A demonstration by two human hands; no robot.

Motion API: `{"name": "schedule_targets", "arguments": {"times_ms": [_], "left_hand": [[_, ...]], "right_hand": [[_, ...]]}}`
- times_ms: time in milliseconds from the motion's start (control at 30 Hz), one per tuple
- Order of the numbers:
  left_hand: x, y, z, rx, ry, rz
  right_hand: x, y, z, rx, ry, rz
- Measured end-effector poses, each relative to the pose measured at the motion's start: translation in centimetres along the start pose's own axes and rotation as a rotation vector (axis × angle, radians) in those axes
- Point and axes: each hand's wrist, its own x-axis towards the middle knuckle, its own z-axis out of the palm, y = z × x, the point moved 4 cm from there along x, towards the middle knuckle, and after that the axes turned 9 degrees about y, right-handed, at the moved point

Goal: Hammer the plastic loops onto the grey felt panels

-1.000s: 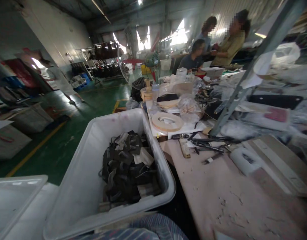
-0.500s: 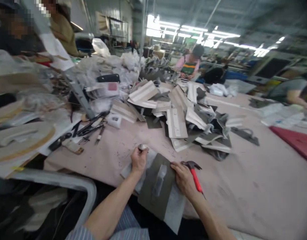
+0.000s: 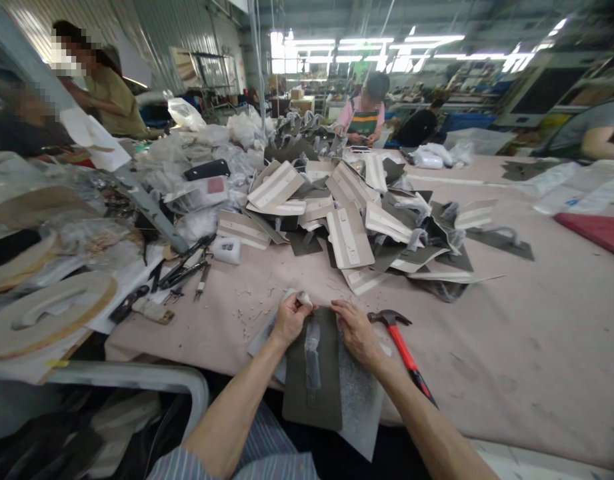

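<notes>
The left hand (image 3: 290,321) is curled, thumb and fingertips pinching a small white wad (image 3: 303,299) at the top edge of a dark grey panel (image 3: 311,393), while the right hand (image 3: 354,331) lies loosely open, its fingers (image 3: 339,308) pressing on the panel's upper right corner. The panel, with a clear plastic strip (image 3: 313,353) on it, lies on a white fibrous sheet (image 3: 361,407) at the table's (image 3: 487,373) near edge. A red-handled claw hammer (image 3: 401,347) lies just beside the right hand, and a heaped pile of grey-and-cream panels (image 3: 349,233) stands farther up the table.
</notes>
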Motion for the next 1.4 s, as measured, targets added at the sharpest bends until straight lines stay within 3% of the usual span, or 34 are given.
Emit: {"name": "schedule_targets", "arguments": {"times_ms": [167,300,367,467,567,667,800,900,967,1067,1167,1267,1300,1333,1400], "left_hand": [[-0.1,0.1,-0.1,0.005,-0.055,0.002],[-0.1,0.2,0.0,0.104,-0.102,0.016],[-0.1,0.2,0.0,0.141,-0.114,0.031],[0.0,0.3,0.1,0.165,-0.131,0.052],[0.0,0.5,0.2,0.2,-0.146,0.065],[0.0,0.8,0.3,0.262,-0.154,0.098],[-0.1,1.1,0.3,0.368,-0.201,0.167],[-0.3,1.0,0.3,0.429,-0.227,0.199],[-0.4,0.9,0.2,0.452,-0.215,0.204],[-0.7,0.9,0.2,0.467,-0.198,0.209],[-0.8,1.1,0.4,0.475,-0.196,0.21],[-0.8,1.4,0.4,0.474,-0.187,0.21],[-0.8,1.4,0.4,0.471,-0.19,0.214],[-0.8,1.4,0.4,0.469,-0.197,0.217],[-0.8,1.3,0.4,0.469,-0.213,0.213]], "right_hand": [[-3.3,-1.2,-2.8,-0.2,0.238,0.18],[-6.8,1.0,-7.3,-0.446,0.302,0.3],[-8.9,3.2,-9.1,-0.557,0.257,0.453],[-11.9,6.1,-10.0,-0.625,0.078,0.711],[-13.0,6.9,-9.6,-0.596,-0.047,0.779],[-12.2,6.6,-9.6,-0.457,-0.027,0.848],[-10.5,5.3,-9.4,0.128,-0.075,1.163],[-8.4,2.3,-9.5,0.501,-0.07,1.258],[-6.5,-0.2,-10.1,0.513,0.049,1.195],[-3.4,-4.2,-11.1,0.145,0.231,0.785],[-1.4,-7.0,-10.3,-0.191,0.177,0.39],[0.1,-8.1,-9.8,-0.356,-0.064,0.247],[0.7,-8.7,-10.5,-0.384,-0.083,0.225],[1.6,-9.4,-11.6,-0.399,-0.039,0.205],[3.3,-11.3,-14.4,-0.371,0.204,0.199]]}}
